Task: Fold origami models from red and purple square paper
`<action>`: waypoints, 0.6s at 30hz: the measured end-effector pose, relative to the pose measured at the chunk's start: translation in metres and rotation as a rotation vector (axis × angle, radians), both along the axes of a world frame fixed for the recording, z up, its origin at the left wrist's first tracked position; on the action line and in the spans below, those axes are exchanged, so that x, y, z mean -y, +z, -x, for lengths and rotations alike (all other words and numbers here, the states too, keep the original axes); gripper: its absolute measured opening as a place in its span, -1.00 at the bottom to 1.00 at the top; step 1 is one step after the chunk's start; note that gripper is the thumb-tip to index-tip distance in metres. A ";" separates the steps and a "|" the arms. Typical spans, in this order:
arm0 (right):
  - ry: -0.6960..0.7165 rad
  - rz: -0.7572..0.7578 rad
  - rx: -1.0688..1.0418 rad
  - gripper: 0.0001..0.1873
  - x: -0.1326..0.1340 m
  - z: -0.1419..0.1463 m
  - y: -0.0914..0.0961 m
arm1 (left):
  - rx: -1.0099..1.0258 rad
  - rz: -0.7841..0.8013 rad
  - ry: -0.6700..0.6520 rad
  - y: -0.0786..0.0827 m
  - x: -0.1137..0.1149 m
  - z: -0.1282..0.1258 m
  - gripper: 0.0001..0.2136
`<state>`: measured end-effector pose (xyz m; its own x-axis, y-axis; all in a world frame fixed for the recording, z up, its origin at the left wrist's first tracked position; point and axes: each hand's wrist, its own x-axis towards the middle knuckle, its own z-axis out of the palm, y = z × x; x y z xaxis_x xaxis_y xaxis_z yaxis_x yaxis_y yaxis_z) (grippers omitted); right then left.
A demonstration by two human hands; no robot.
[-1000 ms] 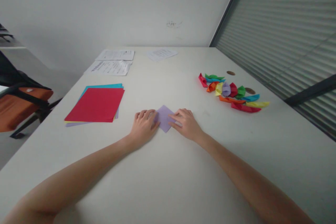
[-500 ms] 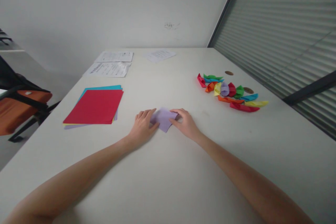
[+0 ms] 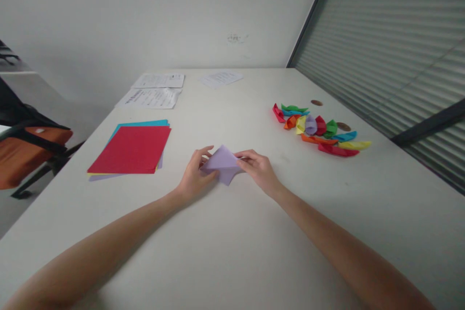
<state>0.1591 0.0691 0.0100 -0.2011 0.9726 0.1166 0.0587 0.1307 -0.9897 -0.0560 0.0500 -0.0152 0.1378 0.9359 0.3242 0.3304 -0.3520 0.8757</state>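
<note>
A partly folded sheet of purple origami paper (image 3: 223,159) is held at the middle of the white table (image 3: 232,242). Its upper part rises to a point, with a crease across the middle and a lower corner pointing toward me. My left hand (image 3: 196,173) grips the paper's left side, thumb in front and fingers behind. On the right corner, my right hand (image 3: 257,168) pinches the paper between thumb and fingers. The far side of the paper is hidden from me.
To the left lies a stack of coloured paper (image 3: 131,150), red on top. Several folded paper pieces (image 3: 319,128) in mixed colours sit at the right. Printed sheets (image 3: 154,98) lie at the back left. An orange chair (image 3: 34,147) stands beyond the left edge.
The paper's upper part has been lifted and now stands as a peak above a crease. My left hand has shifted slightly, its fingers more behind the paper. My right hand keeps its pinch.
</note>
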 end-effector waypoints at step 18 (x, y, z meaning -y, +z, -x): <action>-0.126 -0.252 0.324 -0.82 -0.006 -0.009 0.003 | 0.280 0.117 -0.023 0.008 0.001 -0.005 -0.44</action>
